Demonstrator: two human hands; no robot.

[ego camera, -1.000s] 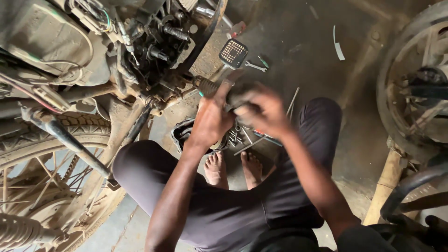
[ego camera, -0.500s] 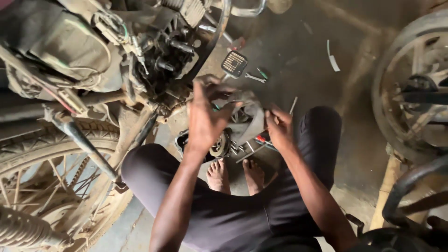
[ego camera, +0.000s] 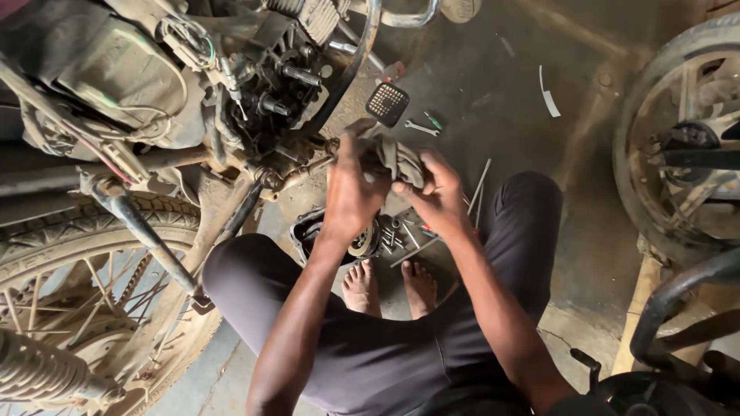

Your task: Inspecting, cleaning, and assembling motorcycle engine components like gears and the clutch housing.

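I squat beside a stripped motorcycle engine (ego camera: 270, 85). My left hand (ego camera: 351, 192) and my right hand (ego camera: 439, 192) meet in front of me, both gripping a dirty grey rag (ego camera: 397, 158) wrapped around something I cannot make out. The hands are just right of a greasy shaft (ego camera: 297, 176) that sticks out of the engine's lower side. Below them on the floor lies a round engine cover (ego camera: 339, 235) with a clutch-like part in it, next to my bare feet (ego camera: 389, 285).
A spoked rear wheel (ego camera: 85, 308) with chain fills the lower left. Another wheel (ego camera: 686, 146) stands at the right above a wooden block. A spanner (ego camera: 420, 127), a square black grille piece (ego camera: 387, 102), thin rods (ego camera: 478, 185) and small tools lie on the concrete floor.
The right hand, apart and lower half a second ago, has come back up to the left hand, and both now clasp the rag near the engine.
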